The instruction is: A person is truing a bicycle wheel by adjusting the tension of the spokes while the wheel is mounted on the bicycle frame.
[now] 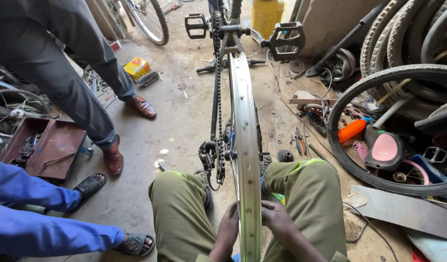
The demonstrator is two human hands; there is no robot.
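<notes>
- Your left hand (pixel 228 229) presses against the left side of the bare silver wheel rim (pixel 246 160), fingers curled on its edge.
- Your right hand (pixel 278 219) clasps the rim's right side, directly opposite.
- The rim stands upright between your knees, running away from both hands toward the chain (pixel 216 104) and pedals (pixel 287 40).
- A loose tyre (pixel 379 77) lies well right of your grip.

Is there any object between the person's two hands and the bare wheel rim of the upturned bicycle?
No, nothing visible is in the way. The left hand and the right hand already rest against the bare wheel rim, one on each side, near its closest part, between the person's knees.
</notes>
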